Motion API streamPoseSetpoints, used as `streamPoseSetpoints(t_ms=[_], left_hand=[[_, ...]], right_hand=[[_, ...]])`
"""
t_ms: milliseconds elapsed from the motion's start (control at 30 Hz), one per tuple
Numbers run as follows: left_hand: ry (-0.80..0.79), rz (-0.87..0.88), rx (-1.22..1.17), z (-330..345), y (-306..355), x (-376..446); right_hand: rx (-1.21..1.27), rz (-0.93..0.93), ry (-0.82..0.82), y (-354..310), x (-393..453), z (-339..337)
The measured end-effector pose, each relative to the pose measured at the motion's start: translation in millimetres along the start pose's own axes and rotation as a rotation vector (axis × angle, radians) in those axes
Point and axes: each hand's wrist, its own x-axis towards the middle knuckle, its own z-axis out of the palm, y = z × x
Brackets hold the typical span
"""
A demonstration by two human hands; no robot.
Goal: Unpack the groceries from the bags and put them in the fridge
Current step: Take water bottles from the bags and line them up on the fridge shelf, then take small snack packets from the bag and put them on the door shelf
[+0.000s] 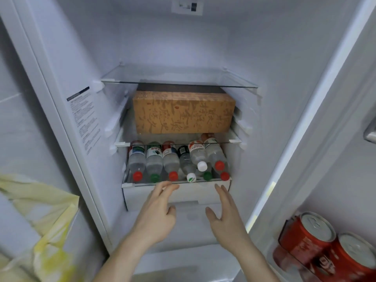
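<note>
The fridge [81,58] stands open before me. Several plastic water bottles [177,159] lie on their sides on a lower glass shelf [142,183], caps toward me. A brown cardboard box [183,112] sits on the shelf above them. My left hand [156,212] reaches out with fingers straight, fingertips just below the front edge of the bottle shelf. My right hand [225,214] is stretched beside it, fingers straight, holding nothing. Both hands hover in front of the white drawer [183,195] under the bottles.
A yellow-and-white plastic bag [46,220] hangs at the lower left. Red drink cans [309,239] stand in the door rack at the lower right. The top glass shelf [179,78] carries nothing.
</note>
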Motion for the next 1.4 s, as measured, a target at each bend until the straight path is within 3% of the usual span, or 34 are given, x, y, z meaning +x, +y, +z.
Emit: streamPoseSetpoints(t_ms=[100, 233, 533, 633, 767, 1000, 1200, 1400], left_hand=[[-0.036, -0.092, 0.119, 3, -4, -31], [-0.102, -0.221, 0.237, 8, -4, -72], [-0.090, -0.529, 0.329, 28, 2, -209], [-0.136, -0.706, 0.374, 41, 17, -269], [-0.085, -0.905, 0.382, 61, 46, -337], [0.158, -1.216, 0.360, 77, 115, -426], [0.344, -1.305, 0.338, 89, 173, -513], [0.434, -1.482, 0.305, 116, 247, -626]], right_hand=[[-0.178, 0.038, -0.243, 4, -18, 1], [-0.386, 0.035, -0.437, 5, -27, 9], [-0.421, -0.179, -0.797, 1, -68, 50], [-0.435, -0.257, -0.928, 7, -95, 68], [-0.440, -0.385, -1.053, 12, -134, 85], [-0.460, -0.629, -1.258, -5, -210, 91], [-0.467, -0.823, -1.456, -39, -281, 80], [-0.568, -0.974, -1.657, -58, -391, 69]])
